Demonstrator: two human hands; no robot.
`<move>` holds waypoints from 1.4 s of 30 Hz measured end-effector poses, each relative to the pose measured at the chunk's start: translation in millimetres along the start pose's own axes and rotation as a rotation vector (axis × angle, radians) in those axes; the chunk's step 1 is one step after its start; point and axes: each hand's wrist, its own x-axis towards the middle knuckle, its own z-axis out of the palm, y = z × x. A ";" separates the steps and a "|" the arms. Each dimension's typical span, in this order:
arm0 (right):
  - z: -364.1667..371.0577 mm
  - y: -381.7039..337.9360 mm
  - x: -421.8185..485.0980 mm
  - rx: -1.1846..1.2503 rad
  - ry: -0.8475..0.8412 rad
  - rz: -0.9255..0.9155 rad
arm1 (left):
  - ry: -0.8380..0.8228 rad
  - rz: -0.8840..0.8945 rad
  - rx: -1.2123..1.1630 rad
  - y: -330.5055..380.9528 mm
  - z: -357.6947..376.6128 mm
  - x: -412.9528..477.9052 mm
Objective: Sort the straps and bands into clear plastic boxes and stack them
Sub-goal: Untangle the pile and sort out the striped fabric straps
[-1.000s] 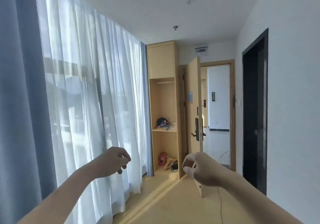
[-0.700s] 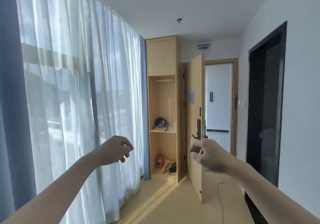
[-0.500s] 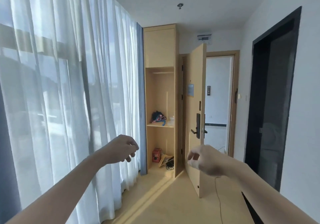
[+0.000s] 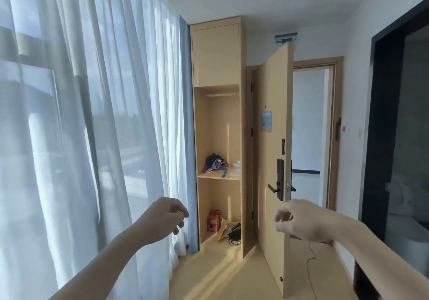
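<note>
**Empty hands raised, straps on the cupboard shelf**

Far left: white sheer curtain [image 4: 69,114] over the window. Left hand [image 4: 162,219] raised in mid-air, fingers loosely curled, holding nothing. Beyond it, open wooden cupboard [image 4: 218,56]; on its middle shelf a dark heap, possibly the straps and bands [image 4: 214,164], too small to tell for sure. Red box [image 4: 213,220] on the cupboard floor. Open door [image 4: 271,105] just right of the cupboard. Right hand [image 4: 301,223] blurred, fingers curled, apparently empty.
</note>
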 end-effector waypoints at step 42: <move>13.6 67.2 730.6 -0.050 -0.186 0.109 | -0.393 0.011 -0.019 -131.2 1.1 738.3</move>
